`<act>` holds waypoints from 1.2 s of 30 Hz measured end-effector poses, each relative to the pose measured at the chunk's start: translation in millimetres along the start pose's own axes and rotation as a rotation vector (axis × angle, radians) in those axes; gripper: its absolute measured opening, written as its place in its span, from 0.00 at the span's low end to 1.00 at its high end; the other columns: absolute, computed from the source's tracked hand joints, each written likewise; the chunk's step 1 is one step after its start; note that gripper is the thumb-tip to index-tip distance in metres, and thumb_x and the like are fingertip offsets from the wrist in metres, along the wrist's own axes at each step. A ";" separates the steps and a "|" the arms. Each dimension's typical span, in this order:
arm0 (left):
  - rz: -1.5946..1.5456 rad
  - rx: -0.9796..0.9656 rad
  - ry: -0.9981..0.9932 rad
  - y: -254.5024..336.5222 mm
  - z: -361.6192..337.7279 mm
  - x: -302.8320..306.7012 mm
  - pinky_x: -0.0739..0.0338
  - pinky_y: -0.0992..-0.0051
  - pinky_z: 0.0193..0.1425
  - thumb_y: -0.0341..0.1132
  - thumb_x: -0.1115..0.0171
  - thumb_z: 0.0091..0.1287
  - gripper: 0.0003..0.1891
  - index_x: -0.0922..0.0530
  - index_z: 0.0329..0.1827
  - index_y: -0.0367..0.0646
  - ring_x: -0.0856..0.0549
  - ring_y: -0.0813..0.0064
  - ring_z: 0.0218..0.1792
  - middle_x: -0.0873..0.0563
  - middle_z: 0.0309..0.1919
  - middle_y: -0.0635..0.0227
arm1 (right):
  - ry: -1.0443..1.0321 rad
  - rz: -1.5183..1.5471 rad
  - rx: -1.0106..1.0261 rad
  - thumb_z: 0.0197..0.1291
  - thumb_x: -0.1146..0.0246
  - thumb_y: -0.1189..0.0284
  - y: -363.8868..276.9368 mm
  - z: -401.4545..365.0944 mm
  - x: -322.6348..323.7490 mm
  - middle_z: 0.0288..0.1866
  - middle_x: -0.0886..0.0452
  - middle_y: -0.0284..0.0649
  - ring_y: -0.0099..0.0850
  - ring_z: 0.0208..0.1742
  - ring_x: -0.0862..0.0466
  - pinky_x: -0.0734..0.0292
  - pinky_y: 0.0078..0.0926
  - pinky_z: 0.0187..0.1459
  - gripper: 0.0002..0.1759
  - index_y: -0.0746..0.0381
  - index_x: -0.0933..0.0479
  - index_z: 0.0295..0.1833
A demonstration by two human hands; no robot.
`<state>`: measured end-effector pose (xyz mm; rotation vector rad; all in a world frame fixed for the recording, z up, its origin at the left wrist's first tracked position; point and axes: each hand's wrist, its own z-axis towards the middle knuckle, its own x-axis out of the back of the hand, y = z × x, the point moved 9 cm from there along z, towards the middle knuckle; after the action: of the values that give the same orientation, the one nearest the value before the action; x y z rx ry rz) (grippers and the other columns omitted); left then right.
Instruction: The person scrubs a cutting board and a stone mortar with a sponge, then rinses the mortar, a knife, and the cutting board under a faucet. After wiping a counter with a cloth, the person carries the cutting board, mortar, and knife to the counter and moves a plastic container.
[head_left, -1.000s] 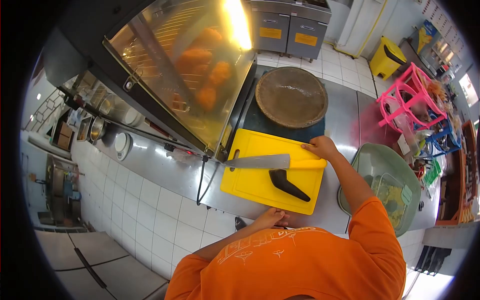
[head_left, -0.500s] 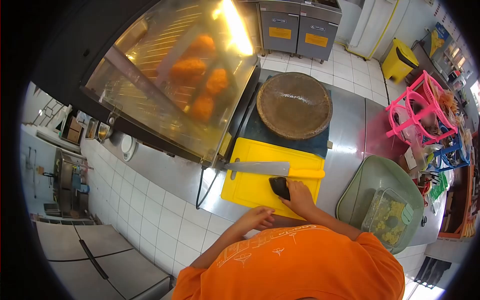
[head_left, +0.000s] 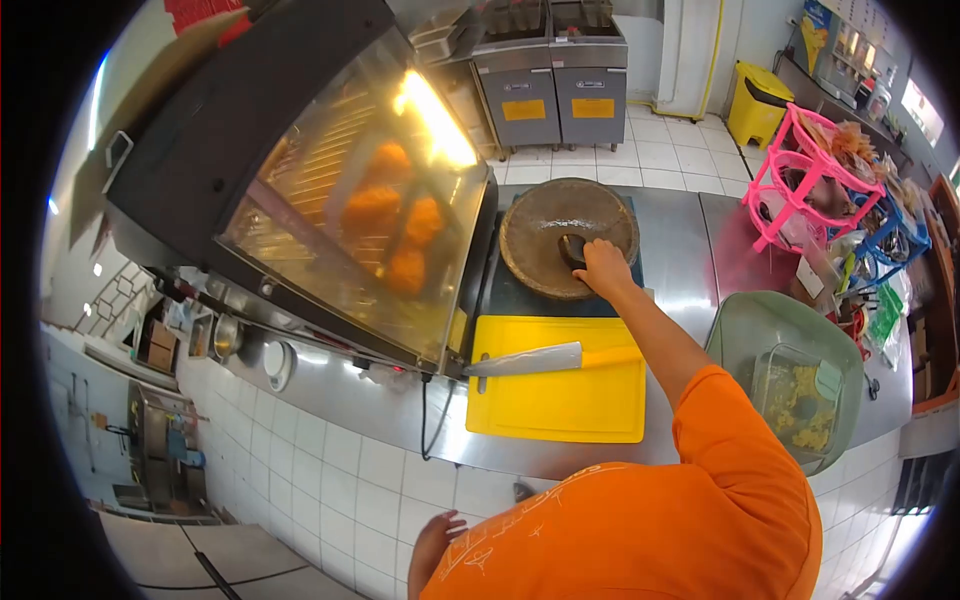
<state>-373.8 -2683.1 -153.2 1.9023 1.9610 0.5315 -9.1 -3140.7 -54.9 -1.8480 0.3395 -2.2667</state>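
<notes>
A dark stone-like object, perhaps a pestle, is in the grip of my right hand, inside the wide brown stone bowl. The bowl rests on a dark cloth on the steel counter. Below it lies a yellow cutting board, with a large knife across its upper part, its yellow handle to the right. My left hand hangs low beside the orange shirt, away from the counter, its visible fingers apart and nothing seen in them.
A glass-fronted cabinet with orange-brown food stands left of the bowl. On the right are a green basin holding a clear container, and a pink rack. A yellow bin stands at the back.
My right hand has moved from over the cutting board up into the bowl with the dark object. My left hand has dropped back toward my body. The view has shifted.
</notes>
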 end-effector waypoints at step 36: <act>1.097 0.115 -0.560 -251.2 76.2 -334.2 0.40 0.61 0.64 0.54 0.54 0.65 0.34 0.44 0.66 0.39 0.35 0.57 0.63 0.35 0.63 0.53 | 0.770 1.780 -1.892 0.59 0.51 0.49 -45.5 -1084.8 -246.6 0.50 0.24 0.48 0.41 0.52 0.24 0.29 0.38 0.50 0.29 0.63 0.30 0.54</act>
<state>-542.5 -3021.8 -346.7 2.7011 0.5111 0.0865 -1022.8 -2967.5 -481.5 0.2579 2.9615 -0.5959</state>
